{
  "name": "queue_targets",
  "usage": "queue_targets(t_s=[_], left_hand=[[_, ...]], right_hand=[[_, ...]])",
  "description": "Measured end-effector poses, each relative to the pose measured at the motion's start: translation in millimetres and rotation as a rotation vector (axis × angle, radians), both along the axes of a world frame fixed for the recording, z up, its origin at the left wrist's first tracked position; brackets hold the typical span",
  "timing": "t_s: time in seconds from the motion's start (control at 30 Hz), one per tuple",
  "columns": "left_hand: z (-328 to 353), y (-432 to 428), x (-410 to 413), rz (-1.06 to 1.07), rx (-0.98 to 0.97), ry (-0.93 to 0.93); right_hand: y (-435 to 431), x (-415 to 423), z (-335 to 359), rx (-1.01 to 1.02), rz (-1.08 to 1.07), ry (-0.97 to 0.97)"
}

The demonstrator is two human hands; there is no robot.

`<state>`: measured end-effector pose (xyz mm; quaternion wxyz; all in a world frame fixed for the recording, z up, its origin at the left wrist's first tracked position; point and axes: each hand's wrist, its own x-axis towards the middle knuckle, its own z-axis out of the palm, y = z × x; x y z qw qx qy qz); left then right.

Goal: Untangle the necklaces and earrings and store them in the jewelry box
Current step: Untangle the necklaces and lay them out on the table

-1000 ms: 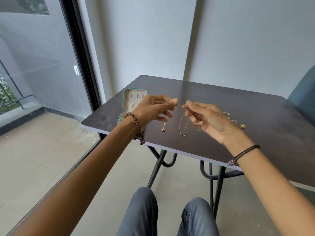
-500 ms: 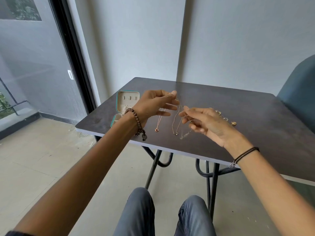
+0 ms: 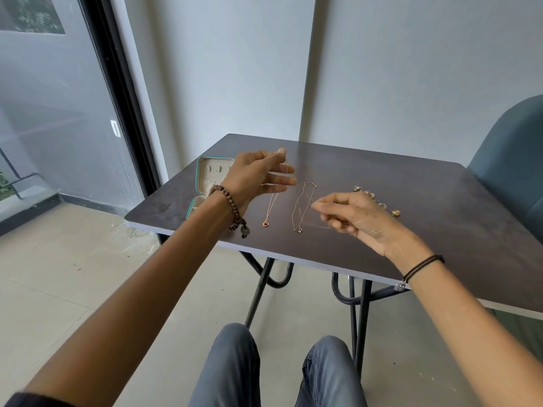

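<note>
Head view: the left hand (image 3: 258, 174) pinches the red-pendant necklace (image 3: 266, 223) by its chain. The right hand (image 3: 352, 214) pinches a fine chain (image 3: 321, 226), probably another necklace. A gold necklace (image 3: 299, 210) and the earrings (image 3: 374, 198) lie untangled on the table (image 3: 440, 218). The jewelry box (image 3: 210, 174) is open, and storing remains.

The table (image 3: 440, 201) top is dark, matt board, faintly scuffed, with a pale edge; its legs (image 3: 258, 289) are black metal tube. Two necklaces (image 3: 301, 207) in mid-frame are fine gold-coloured metal chain, and a third chain (image 3: 321, 227) is paler and hair-thin. The earrings (image 3: 379, 201) right of them are shiny metal. The jewelry box (image 3: 202, 174) has a smooth teal shell and a soft-looking cream lining. The bracelet (image 3: 232, 204) is brown wooden beads. The trousers (image 3: 232, 368) at the bottom are denim.
</note>
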<state>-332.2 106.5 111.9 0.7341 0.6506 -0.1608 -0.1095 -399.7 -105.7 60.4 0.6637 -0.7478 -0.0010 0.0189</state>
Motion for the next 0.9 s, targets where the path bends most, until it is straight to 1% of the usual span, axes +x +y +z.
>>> queue_targets(t_s=[0.07, 0.13, 0.3, 0.43, 0.53, 0.63, 0.73, 0.8, 0.83, 0.9], left_hand=[[-2.3, 3.1, 1.6, -0.008, -0.006, 0.014], [-6.1, 6.8, 4.7, -0.009, -0.006, 0.029], [-19.4, 15.8, 13.0, -0.005, 0.006, 0.07], [-29.7, 21.1, 17.4, 0.004, 0.089, 0.047], [-36.5, 23.9, 20.8, 0.026, 0.129, 0.02], [-43.3, 27.5, 24.4, 0.053, 0.109, 0.022], [-48.3, 32.8, 27.7, 0.071, 0.081, 0.029], [-49.5, 36.3, 28.6, 0.068, 0.034, 0.052], [-49.8, 38.0, 28.8, 0.064, 0.0, 0.068], [-49.7, 42.2, 29.1, 0.061, -0.054, 0.091]], right_hand=[[-1.4, 1.1, -0.2, 0.0, -0.013, 0.002], [-3.0, 3.1, -0.6, 0.049, -0.023, -0.004], [-7.3, 12.5, 1.7, 0.298, -0.079, -0.01], [-6.5, 21.4, 8.0, 0.444, -0.132, 0.005], [-4.8, 29.0, 11.9, 0.5, -0.152, -0.001], [-3.3, 34.2, 16.0, 0.522, -0.133, -0.01], [-1.7, 35.9, 21.0, 0.485, -0.086, -0.032], [-1.5, 35.2, 24.8, 0.389, -0.058, -0.03], [-1.2, 34.0, 27.2, 0.3, -0.046, -0.024], [-0.2, 30.0, 32.7, 0.031, -0.032, -0.02]])
